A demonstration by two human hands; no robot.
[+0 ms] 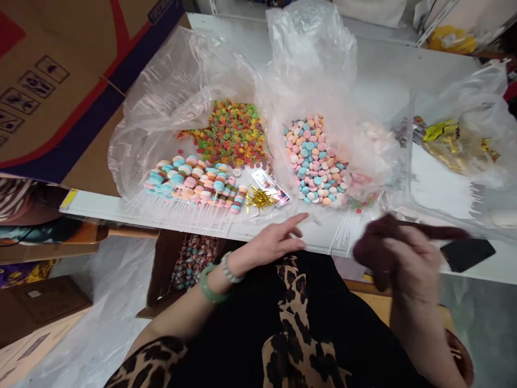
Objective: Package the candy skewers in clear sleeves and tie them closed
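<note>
My left hand (278, 240) is over the front edge of the white table, index finger stretched out and the other fingers loosely bent, with nothing in it. A dark maroon cloth (375, 248) is bunched in my right hand (420, 264), which is closed on it and slightly blurred. Between the hands lie loose white sticks (343, 231). Gold twist ties (260, 199) and a small printed card (272, 186) lie just beyond my left hand. To the left, candy skewers (197, 180) of stacked pastel and coloured pieces lie in a row, sticks toward me.
Behind are small ring candies (234, 132) and pastel button candies (315, 161) on clear plastic bags (311, 48). A black flat object (468, 254) lies at the right edge, near a clear tray (440, 199) of white sticks. A large carton (81, 81) stands left.
</note>
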